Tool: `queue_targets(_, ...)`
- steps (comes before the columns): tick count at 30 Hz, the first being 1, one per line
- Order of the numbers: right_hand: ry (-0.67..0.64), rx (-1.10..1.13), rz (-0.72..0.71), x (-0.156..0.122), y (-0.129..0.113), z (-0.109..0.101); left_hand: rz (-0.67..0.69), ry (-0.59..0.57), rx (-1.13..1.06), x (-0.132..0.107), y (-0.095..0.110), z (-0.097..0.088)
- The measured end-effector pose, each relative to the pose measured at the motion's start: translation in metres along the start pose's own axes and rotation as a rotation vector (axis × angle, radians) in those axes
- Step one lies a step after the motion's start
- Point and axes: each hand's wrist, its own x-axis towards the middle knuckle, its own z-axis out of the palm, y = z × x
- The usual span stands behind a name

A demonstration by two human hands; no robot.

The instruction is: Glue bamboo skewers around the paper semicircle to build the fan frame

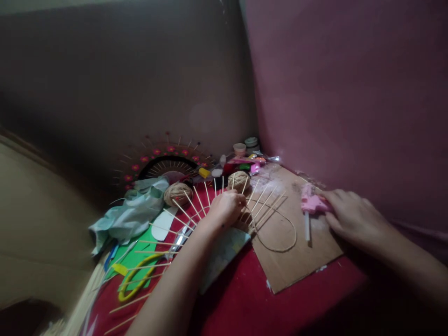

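My left hand [227, 205] is closed in a pinch over a fan of thin wooden sticks [191, 201] that spread outward around a rounded centre. A strand of brown twine [293, 242] runs from beside its fingers and loops over the cardboard [285, 268]. The fingertips are partly hidden, but the twine appears to be between them. On the right, my right hand [350, 214] has its fingers around the handle of a pink glue gun [311, 200]. A pale glue stick [307, 228] sticks out of the gun toward me.
Two twine balls [178, 193] [238, 181] sit behind the sticks. Yellow-handled scissors [140, 280] and green sheets [135, 254] lie left, by a pale cloth [136, 210]. A flower-trimmed stick piece [171, 154] leans on the wall. Small cups [240, 148] stand in the corner.
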Motion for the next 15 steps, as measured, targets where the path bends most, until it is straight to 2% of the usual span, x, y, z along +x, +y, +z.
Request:
queue_targets(3,-0.013,-0.004,0.009,-0.003,0.006,0.010,-0.008,-0.007,-0.008,0.000,0.000,-0.001)
queue_targets(8,-0.022,0.154,0.047,-0.001,0.002,0.013,0.002,-0.012,-0.033,0.000,-0.002,-0.002)
queue_targets(13,0.145,0.355,0.095,0.000,-0.001,-0.011,0.018,-0.015,-0.049,0.002,-0.004,-0.001)
queue_targets(15,0.100,0.507,0.076,0.005,-0.006,-0.025,0.029,-0.018,-0.047,0.002,-0.004,-0.001)
